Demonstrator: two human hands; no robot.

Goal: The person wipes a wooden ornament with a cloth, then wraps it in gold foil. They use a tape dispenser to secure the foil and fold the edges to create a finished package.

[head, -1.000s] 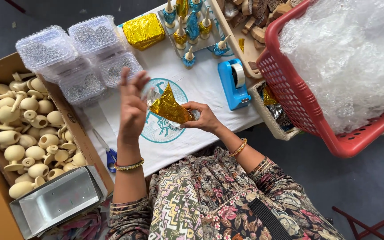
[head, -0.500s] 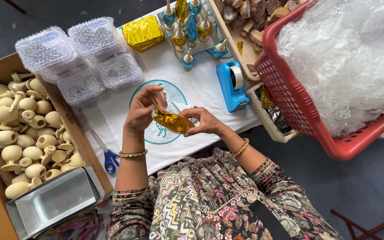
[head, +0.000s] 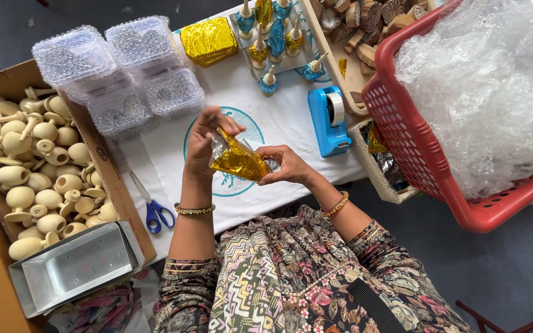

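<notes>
Dark grey floor (head: 513, 271) shows bottom right and along the top edge — matte, w/ a few pale specks near the top-left corner. Low work table under a white cloth (head: 279, 117) w/ a teal round print runs diagonally across the middle; its near edge drops to the floor by the red perforated plastic basket (head: 421, 148). Brown cardboard box wall (head: 109, 169) butts the table's left edge. Dark red metal frame legs (head: 525, 317) in the bottom-right corner. Soft, even daylight — faint shadows only.

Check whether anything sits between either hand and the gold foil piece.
Nothing visible does: the left hand pinches the top of the gold foil piece and the right hand grips its side, both touching it above the white cloth.
</notes>
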